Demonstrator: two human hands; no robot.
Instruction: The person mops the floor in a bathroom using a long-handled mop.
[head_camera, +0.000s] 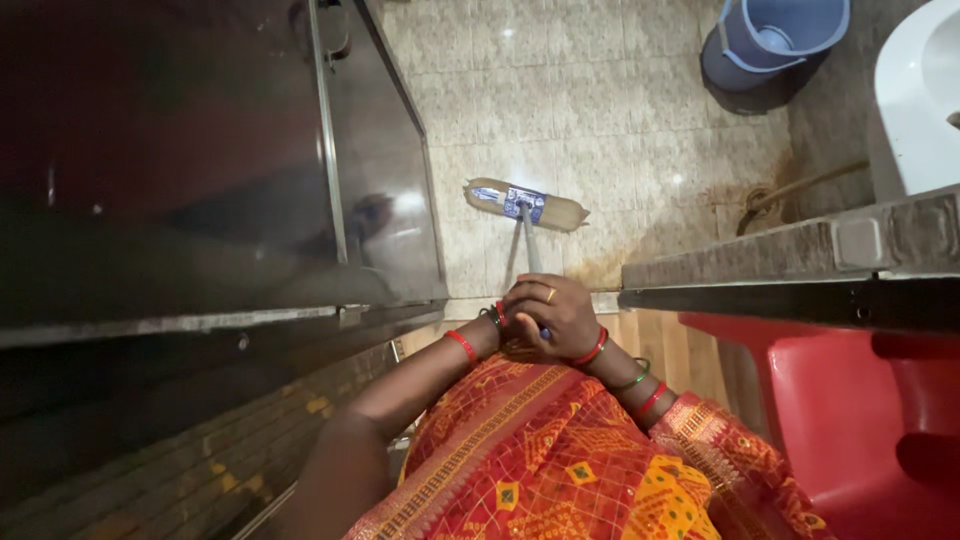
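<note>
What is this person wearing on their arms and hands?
The right hand has a gold ring on one finger, with red and green bangles along that wrist and forearm. The left wrist carries red bangles too. Both arms are bare, beside an orange-red patterned garment.

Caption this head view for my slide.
Both hands grip a mop handle, its flat head on tiled floor.
</note>
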